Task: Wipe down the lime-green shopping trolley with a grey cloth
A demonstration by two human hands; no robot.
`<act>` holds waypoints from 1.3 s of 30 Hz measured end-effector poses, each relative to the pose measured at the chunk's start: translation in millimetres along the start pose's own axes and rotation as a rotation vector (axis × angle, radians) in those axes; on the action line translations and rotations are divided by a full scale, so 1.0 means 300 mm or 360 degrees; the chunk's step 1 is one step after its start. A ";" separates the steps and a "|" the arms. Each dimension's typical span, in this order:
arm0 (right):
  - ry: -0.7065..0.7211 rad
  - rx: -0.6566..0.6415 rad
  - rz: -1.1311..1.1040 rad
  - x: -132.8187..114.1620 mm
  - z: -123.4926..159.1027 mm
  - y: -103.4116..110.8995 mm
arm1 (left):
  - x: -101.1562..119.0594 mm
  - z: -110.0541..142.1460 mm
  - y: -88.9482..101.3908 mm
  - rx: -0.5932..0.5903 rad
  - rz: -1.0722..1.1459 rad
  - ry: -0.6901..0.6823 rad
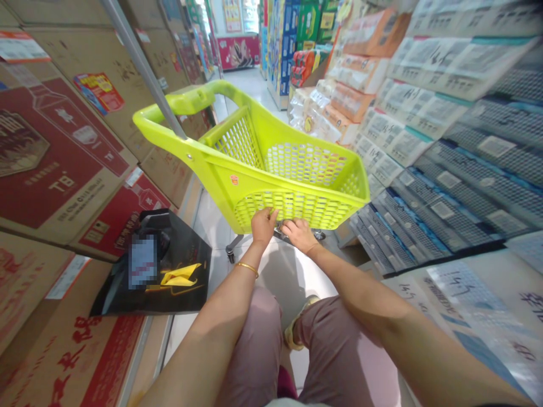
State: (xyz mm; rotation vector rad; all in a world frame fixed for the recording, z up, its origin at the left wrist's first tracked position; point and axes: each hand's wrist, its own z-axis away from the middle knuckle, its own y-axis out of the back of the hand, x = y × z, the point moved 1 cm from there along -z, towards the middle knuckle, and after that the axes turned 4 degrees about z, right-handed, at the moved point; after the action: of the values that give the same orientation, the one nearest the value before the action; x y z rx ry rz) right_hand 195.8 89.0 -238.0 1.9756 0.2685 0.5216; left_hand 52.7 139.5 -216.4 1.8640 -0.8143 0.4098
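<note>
A lime-green plastic shopping cart (314, 200) with latticed sides stands in front of me on small wheels. At the lower edge of its near side, my left hand (263, 226) is closed, with thumb and fingers pinched together against the lattice. Close beside it, my right hand (299, 233) has its fingers curled in at the bottom of the basket. Something small, dark and metallic shows between the two hands, too small to name. What the fingertips hold is hidden. The visible part of the basket holds nothing.
A black bag (186, 297) with a yellow strip leans by stacked cartons (63, 152) on the left. Packaged goods (428, 107) are piled high on the right. A grey metal pole (138, 53) slants down to the cart's handle. Tiled aisle floor (244, 93) runs ahead.
</note>
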 end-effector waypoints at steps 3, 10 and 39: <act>0.0049 0.0016 0.0043 -0.006 0.001 0.001 | 0.000 0.000 0.001 0.0011 -0.0005 -0.0010; -0.0346 0.0459 0.0034 0.035 -0.103 0.114 | -0.004 -0.001 -0.004 -0.0011 0.0006 -0.0004; -0.0382 0.0330 -0.0005 0.033 -0.099 0.126 | -0.007 0.000 -0.003 -0.0013 -0.0004 0.0036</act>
State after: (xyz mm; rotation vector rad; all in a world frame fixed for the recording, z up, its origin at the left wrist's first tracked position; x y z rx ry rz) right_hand 189.1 100.0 -190.6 2.2155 0.1803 0.2582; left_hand 51.8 140.6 -218.3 1.8498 -0.7970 0.4249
